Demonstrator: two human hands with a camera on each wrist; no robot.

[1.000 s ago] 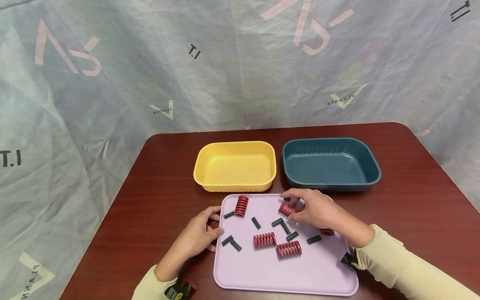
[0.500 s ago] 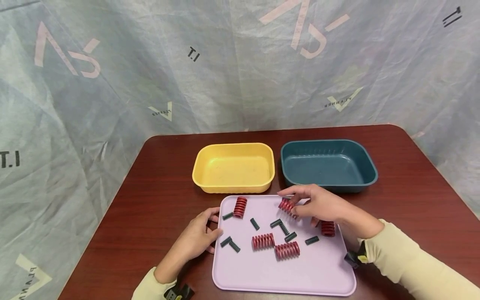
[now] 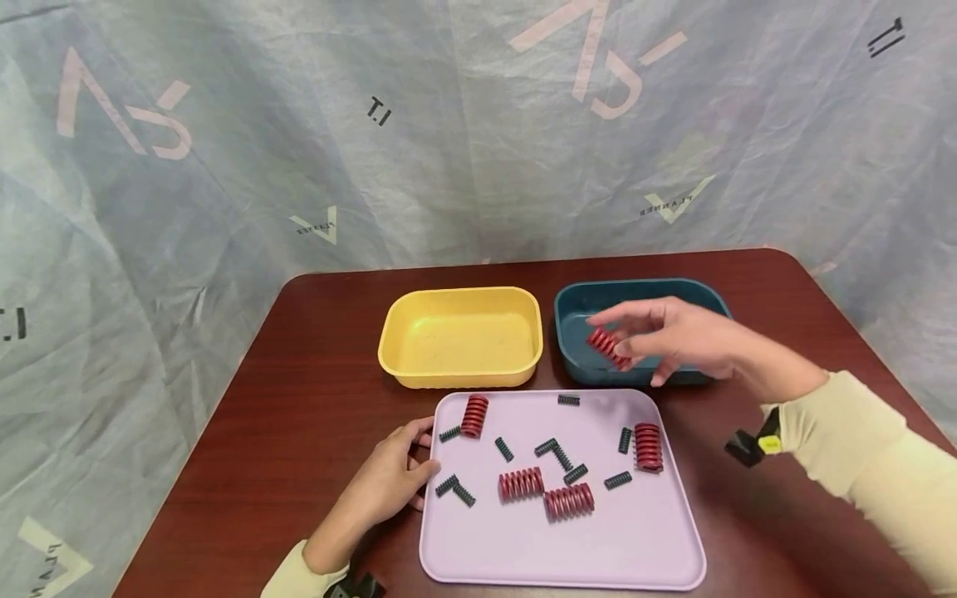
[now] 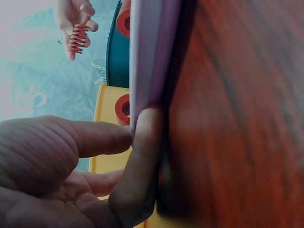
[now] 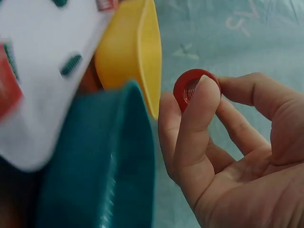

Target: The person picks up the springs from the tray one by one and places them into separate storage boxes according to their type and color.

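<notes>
My right hand [image 3: 691,336] pinches a red coil spring [image 3: 609,346] between thumb and fingers, over the front part of the dark teal bin [image 3: 598,378]. In the right wrist view the held spring [image 5: 183,88] shows its round end. At the left edge of the lilac tray [image 3: 561,552], my left hand [image 3: 385,473] grips the rim. The left wrist view has its thumb against the rim [image 4: 142,71] and a finger at the underside. On the tray lie several thick red springs [image 3: 521,484] and several small dark green springs [image 3: 617,480], spread apart or touching.
Left of the teal bin stands a yellow bin [image 3: 459,378], its inside bare. Both bins sit behind the tray on a dark red-brown table [image 3: 247,440]. A grey printed sheet [image 3: 449,166] hangs beyond the table's back edge.
My right hand has lifted the red spring off the tray's back right area and carried it up and away over the teal bin. My left hand stays at the tray's edge.
</notes>
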